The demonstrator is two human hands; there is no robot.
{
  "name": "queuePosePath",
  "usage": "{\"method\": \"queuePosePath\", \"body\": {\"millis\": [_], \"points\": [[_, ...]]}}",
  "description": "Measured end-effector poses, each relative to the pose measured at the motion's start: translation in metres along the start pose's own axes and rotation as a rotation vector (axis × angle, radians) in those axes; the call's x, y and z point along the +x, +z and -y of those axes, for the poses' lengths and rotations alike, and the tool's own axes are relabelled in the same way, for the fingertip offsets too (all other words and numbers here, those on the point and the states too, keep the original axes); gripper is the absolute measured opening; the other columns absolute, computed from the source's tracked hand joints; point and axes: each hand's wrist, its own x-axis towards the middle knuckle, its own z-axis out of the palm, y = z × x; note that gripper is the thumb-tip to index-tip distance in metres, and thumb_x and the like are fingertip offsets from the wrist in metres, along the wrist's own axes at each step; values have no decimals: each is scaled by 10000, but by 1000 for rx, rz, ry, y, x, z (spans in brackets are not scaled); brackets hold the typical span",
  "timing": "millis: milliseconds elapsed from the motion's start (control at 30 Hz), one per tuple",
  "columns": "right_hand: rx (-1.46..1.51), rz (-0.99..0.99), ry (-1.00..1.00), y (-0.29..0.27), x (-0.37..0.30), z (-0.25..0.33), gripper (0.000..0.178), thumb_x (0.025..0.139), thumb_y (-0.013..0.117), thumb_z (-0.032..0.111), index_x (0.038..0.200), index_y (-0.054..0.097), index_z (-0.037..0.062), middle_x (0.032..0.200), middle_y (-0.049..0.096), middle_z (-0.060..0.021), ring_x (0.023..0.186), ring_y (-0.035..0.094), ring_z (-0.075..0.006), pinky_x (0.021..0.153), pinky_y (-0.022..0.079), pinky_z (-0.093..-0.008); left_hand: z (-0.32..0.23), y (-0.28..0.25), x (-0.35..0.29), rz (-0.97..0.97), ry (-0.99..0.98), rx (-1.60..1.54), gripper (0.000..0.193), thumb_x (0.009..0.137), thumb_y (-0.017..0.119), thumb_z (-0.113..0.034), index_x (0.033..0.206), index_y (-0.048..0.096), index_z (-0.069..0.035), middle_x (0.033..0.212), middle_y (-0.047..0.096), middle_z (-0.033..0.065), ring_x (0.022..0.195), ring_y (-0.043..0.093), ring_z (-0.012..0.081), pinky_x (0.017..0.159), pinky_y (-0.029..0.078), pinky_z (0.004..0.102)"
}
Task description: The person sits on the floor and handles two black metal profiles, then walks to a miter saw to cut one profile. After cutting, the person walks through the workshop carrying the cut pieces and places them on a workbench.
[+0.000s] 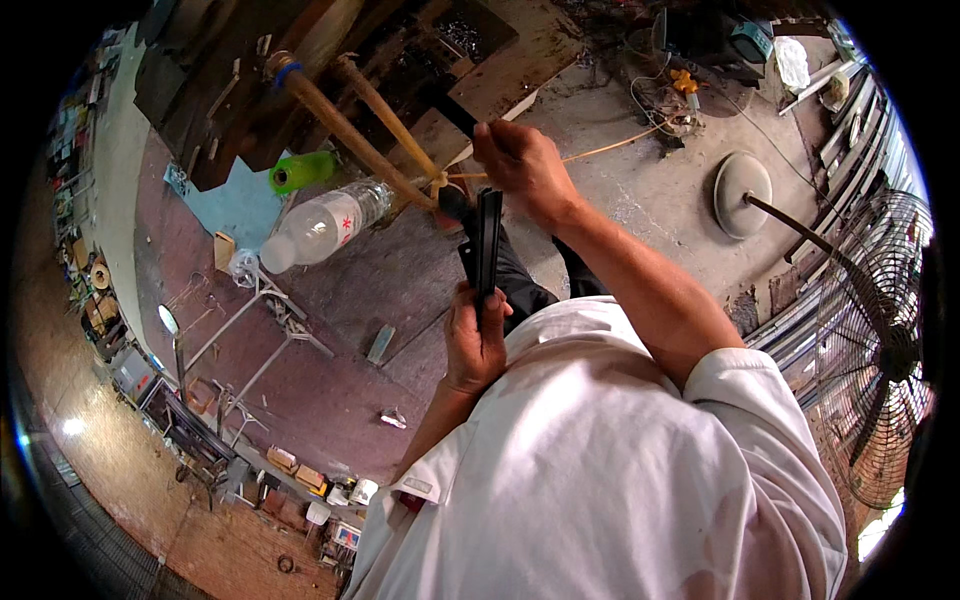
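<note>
My left hand (pixel 475 340) is closed around the lower end of a narrow black channel-shaped bar (pixel 488 235), held roughly upright in front of my body. Just above the bar's upper end, my right hand (pixel 525 165) is closed on a flat black strip (pixel 455 112) that sticks out to the upper left. The strip's far end blends into the dark surface behind it, so its exact kind is unclear. Two long wooden rods (pixel 350 135) slant down toward the bar from the upper left. A large clear plastic bottle (pixel 330 225) lies tilted left of the bar.
A dark workbench (pixel 210 110) fills the upper left, with a green roll (pixel 300 172) by its edge. On the right stand a round metal base (pixel 742 195) and a caged fan (pixel 880 350). Long metal bars (pixel 860 150) lie beyond. A metal frame (pixel 255 330) stands at left.
</note>
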Motion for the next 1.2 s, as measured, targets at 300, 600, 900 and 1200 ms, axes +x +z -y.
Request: {"method": "queuePosePath", "body": {"millis": [300,600,900,1200], "points": [[24,-45,-36,18,25,9,428,1060,534,359,874,593,-21,784,614,-291,780,591,-524,682,486,-506,-4,-7,2,-4,-29,-46,227,1097,499,-212,997,560,-18,871,609,111,733,611,256,660,477,377],[22,-49,3,20,26,7,434,1064,544,368,866,568,-17,724,570,-237,646,539,-339,652,473,-451,1,-18,10,-32,120,27,255,1118,463,-226,1007,569,-23,860,577,65,694,518,142,645,426,300],[51,29,56,17,26,7,416,1099,523,372,915,592,6,761,555,-32,738,500,-123,671,454,-350,5,-28,5,-15,34,11,221,1078,523,-175,960,592,-1,870,635,147,775,625,328,707,490,430],[62,44,97,14,24,15,433,1093,527,393,905,622,14,760,569,-41,732,506,-130,670,458,-347,6,-28,6,12,106,85,278,1116,476,-231,1014,574,9,855,594,96,745,601,188,687,482,329]]}}
